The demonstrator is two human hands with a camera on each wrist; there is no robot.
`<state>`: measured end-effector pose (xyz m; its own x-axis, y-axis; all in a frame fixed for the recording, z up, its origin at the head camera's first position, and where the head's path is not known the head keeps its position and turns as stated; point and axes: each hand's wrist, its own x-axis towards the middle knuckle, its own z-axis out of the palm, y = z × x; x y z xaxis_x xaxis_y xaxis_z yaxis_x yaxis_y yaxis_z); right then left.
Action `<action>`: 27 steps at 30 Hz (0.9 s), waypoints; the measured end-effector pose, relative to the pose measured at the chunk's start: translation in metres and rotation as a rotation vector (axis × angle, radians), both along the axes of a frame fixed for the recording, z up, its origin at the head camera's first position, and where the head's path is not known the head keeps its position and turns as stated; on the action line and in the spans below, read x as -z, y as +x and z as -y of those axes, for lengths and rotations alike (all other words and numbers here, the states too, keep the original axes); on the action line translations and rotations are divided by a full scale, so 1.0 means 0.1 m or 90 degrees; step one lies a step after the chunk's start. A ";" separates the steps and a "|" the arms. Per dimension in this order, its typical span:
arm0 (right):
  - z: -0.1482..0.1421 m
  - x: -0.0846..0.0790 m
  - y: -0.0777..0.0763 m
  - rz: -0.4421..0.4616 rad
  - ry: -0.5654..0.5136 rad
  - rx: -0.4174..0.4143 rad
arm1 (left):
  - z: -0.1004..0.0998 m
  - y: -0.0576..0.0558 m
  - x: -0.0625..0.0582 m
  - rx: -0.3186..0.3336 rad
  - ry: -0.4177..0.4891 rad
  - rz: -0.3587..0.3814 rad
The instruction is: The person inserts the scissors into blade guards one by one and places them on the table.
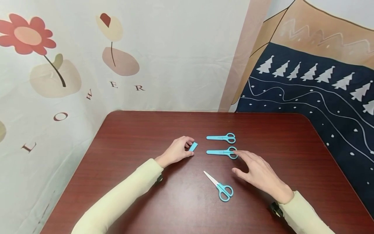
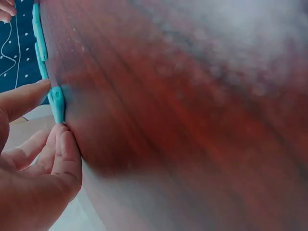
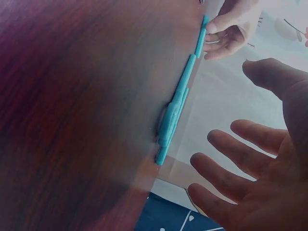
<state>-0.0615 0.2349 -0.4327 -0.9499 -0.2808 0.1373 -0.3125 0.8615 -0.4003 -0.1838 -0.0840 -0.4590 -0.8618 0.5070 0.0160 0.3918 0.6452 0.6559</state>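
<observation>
My left hand (image 1: pixel 176 151) pinches a light-blue scissors cover (image 1: pixel 193 147) between thumb and fingers at the table. The left wrist view shows the cover (image 2: pixel 57 103) between thumb and fingertips. Two pairs of covered blue scissors lie to its right, a far pair (image 1: pixel 221 138) and a nearer pair (image 1: pixel 219 152), handles to the right. My right hand (image 1: pixel 260 170) is open with fingers spread, its fingertips overlapping the nearer pair's handles in the head view. The right wrist view shows a gap between these fingers and the scissors (image 3: pixel 169 115). Uncovered scissors (image 1: pixel 221 188) lie closer to me, blade pointing away to the left.
Everything lies on a dark red-brown wooden table (image 1: pixel 131 130) with rounded far corners. Behind it hangs a pale cloth (image 1: pixel 181 65) printed with flowers and letters. A navy cloth (image 1: pixel 292 91) with white trees hangs at the right.
</observation>
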 end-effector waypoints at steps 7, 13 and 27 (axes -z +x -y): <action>0.00 0.03 0.01 0.003 -0.003 0.004 | -0.03 -0.02 -0.01 0.008 -0.029 0.005; 0.00 0.05 0.03 0.006 -0.008 0.002 | -0.03 -0.02 -0.01 0.004 -0.035 0.014; 0.08 0.07 0.09 0.015 -0.003 -0.013 | 0.03 0.00 -0.07 0.036 -0.023 0.004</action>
